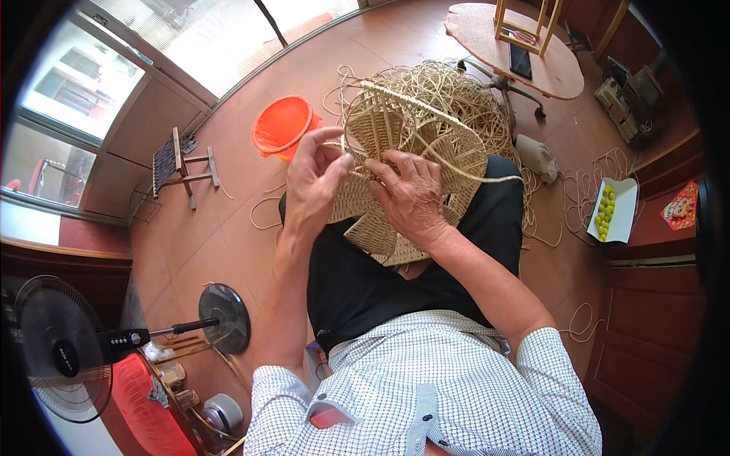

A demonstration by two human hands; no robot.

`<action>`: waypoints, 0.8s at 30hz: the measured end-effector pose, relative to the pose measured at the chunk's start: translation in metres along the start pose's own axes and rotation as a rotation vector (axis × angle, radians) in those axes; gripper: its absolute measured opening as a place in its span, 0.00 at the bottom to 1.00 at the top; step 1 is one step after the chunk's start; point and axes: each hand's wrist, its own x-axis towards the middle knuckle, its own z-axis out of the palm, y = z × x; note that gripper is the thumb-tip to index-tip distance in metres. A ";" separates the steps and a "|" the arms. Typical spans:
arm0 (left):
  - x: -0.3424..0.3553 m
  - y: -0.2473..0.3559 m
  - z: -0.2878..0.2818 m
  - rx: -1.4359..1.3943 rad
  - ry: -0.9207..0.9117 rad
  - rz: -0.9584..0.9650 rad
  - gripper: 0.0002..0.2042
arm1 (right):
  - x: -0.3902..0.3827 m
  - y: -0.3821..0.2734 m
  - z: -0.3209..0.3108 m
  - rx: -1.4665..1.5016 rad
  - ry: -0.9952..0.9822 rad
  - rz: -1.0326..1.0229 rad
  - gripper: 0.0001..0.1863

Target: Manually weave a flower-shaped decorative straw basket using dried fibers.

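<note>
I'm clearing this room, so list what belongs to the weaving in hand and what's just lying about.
Part of the weaving, by the look of it:
woven piece
cord pile

Apparently just there:
fan
stool
phone
fruit

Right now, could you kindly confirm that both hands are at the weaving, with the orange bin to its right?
Not quite: the head view shows the orange bin left of the weaving, not right; the left hand and right hand are indeed at the weaving.
</note>
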 end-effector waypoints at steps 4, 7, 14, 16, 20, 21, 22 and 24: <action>-0.045 -0.026 0.003 -0.515 0.098 -0.126 0.20 | 0.001 -0.014 -0.002 -0.003 0.103 0.019 0.20; -0.073 -0.033 -0.018 -0.802 0.164 -0.232 0.20 | 0.003 -0.012 0.004 0.044 0.083 -0.062 0.20; -0.159 -0.115 -0.206 -1.096 0.385 -0.307 0.22 | 0.015 -0.011 0.007 0.107 0.069 -0.045 0.15; -0.188 -0.115 -0.249 -1.012 0.655 -0.582 0.23 | 0.009 -0.001 0.009 0.079 0.087 -0.012 0.13; -0.269 -0.134 -0.406 -0.686 1.055 -0.674 0.18 | 0.012 -0.010 0.011 0.127 0.135 -0.034 0.08; -0.290 -0.131 -0.446 -0.696 1.120 -0.642 0.17 | 0.013 -0.011 0.012 0.136 0.138 -0.027 0.07; -0.307 -0.123 -0.482 -0.705 1.184 -0.601 0.15 | 0.015 -0.012 0.014 0.150 0.157 -0.024 0.07; -0.288 -0.136 -0.495 -0.637 1.281 -0.592 0.14 | 0.010 -0.008 0.013 0.156 0.089 0.013 0.11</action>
